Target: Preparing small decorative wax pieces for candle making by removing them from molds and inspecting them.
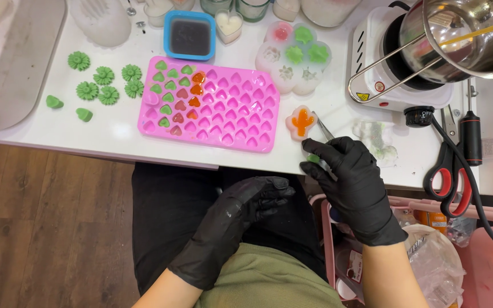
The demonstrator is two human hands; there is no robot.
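The right hand [356, 188], in a black glove, was at the near edge of the white table [115, 128], its fingers pinched narrow around a pair of thin metal tweezers [322, 130] whose tips pointed at a small pale pink cactus-shaped mould filled with orange wax [302, 121]. A small green wax piece [313, 158] lay just under its fingertips at the table edge; whether the fingers touched it could not be told. The left hand [238, 219], also gloved in black, rested below the table over the lap, loosely curled and holding nothing.

Further out to the left lay a bright pink silicone tray of small heart-shaped cavities [223, 108]. Only its leftmost columns were filled, with green, orange and dark red wax; the great majority of its hearts looked unfilled, so that the pouring seemed to be at an early stage. To its left, green wax daisies [105, 84] and two green hearts [68, 108] already lay unmoulded on the table.

Behind the cactus mould sat a translucent white flower-shaped mould with green and pink fillings [293, 56] and a blue square mould of dark wax [189, 35]. On the right a steel pouring pot [457, 40] stood on a white electric hotplate [383, 63], with red-handled scissors [449, 177] near it.
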